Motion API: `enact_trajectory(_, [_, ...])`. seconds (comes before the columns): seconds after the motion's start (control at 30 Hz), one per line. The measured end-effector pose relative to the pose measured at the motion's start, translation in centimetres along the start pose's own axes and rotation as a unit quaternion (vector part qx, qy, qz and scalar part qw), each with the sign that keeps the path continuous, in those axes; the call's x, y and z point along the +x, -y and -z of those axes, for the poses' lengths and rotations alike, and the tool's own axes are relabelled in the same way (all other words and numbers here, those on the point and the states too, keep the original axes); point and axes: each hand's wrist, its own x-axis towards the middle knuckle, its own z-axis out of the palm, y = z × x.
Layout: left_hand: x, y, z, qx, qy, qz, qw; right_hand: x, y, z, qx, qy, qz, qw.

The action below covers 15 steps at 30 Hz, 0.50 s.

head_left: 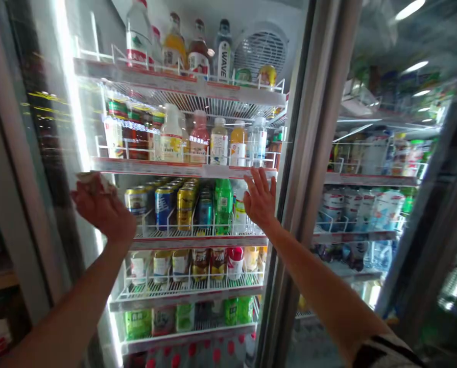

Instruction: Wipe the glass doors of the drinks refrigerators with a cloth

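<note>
My left hand point(105, 212) is raised at the left side of a lit drinks fridge, near its bright light strip. It is closed on a crumpled, whitish and reddish cloth point(94, 181), slightly blurred. My right hand point(261, 199) is up at the right side with its fingers spread and nothing in them. Behind it are a shelf edge and a green bottle point(223, 204). The glass door point(151, 120) shows reflections; whether my right palm touches it I cannot tell.
Several shelves hold bottles and cans, among them a blue can point(163, 207) and a gold can point(185, 207). A metal door frame point(314, 153) stands right of my right hand. Beyond it is another stocked fridge section point(369, 179). A round fan grille point(261, 48) sits at the top back.
</note>
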Motion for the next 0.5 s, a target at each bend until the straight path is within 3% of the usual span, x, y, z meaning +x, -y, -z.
enact_trajectory(0.07, [-0.8,-2.6,-1.1,0.012,-0.005,-0.028,1.000,0.0,0.0,0.0,-0.002,-0.012,0.007,1.000])
enact_trajectory(0.1, [-1.8,-4.9,-1.9,0.014,0.031,-0.071,0.997,-0.1,-0.1,0.0,-0.002,-0.018,0.011,1.000])
enact_trajectory(0.2, [-5.8,-11.5,-4.4,-0.033,0.126,-0.273,0.953,-0.2,-0.3,-0.1,0.003,-0.040,0.020,0.999])
enact_trajectory(0.27, [-7.1,-12.5,-4.8,-0.025,0.174,-0.339,0.924,-0.3,-0.5,-0.2,0.013,-0.057,0.028,0.998])
enact_trajectory(0.33, [-6.2,-10.1,-3.8,0.006,0.185,-0.319,0.930,-0.3,-0.5,-0.4,0.020,-0.071,0.034,0.997])
enact_trajectory(0.37, [-5.1,-7.9,-2.8,0.026,0.170,-0.276,0.946,-0.4,-0.6,-0.5,0.021,-0.076,0.036,0.996])
enact_trajectory(0.43, [-2.4,-3.5,-0.7,0.063,0.096,-0.143,0.983,-0.4,-0.6,-0.7,0.021,-0.081,0.038,0.996])
enact_trajectory(0.5, [-0.5,-1.0,0.7,0.093,0.000,-0.025,0.995,-0.4,-0.6,-0.9,0.025,-0.086,0.037,0.995])
